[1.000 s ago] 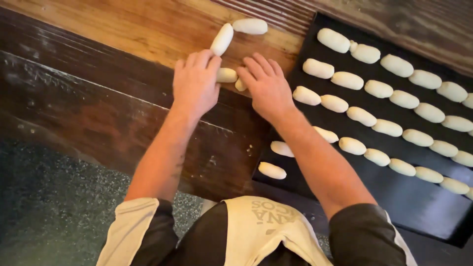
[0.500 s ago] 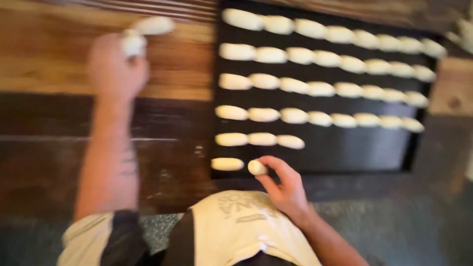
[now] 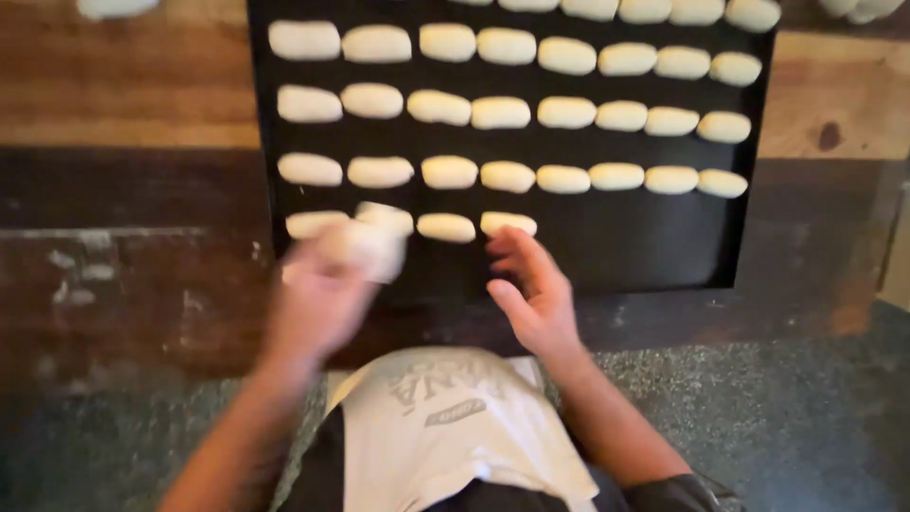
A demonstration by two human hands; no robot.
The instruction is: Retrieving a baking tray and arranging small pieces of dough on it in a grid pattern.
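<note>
A black baking tray (image 3: 626, 256) lies on a wooden table, lined with several rows of pale oblong dough pieces (image 3: 502, 113). My left hand (image 3: 327, 284), blurred by motion, is at the tray's near left corner and grips a piece of dough (image 3: 370, 248). My right hand (image 3: 531, 289) is open over the tray's near edge, fingers spread, just below the last dough piece (image 3: 508, 223) of the short front row. That front row holds only a few pieces at its left end.
The wooden table (image 3: 123, 104) is lighter at the back and dark and worn toward me. One more dough piece (image 3: 114, 8) lies off the tray at the top left. My white apron (image 3: 455, 427) hangs above a speckled floor (image 3: 806, 417).
My left hand has come from the far left of the table to the tray's near left corner with dough in it. My right hand has let go of a piece in the front row.
</note>
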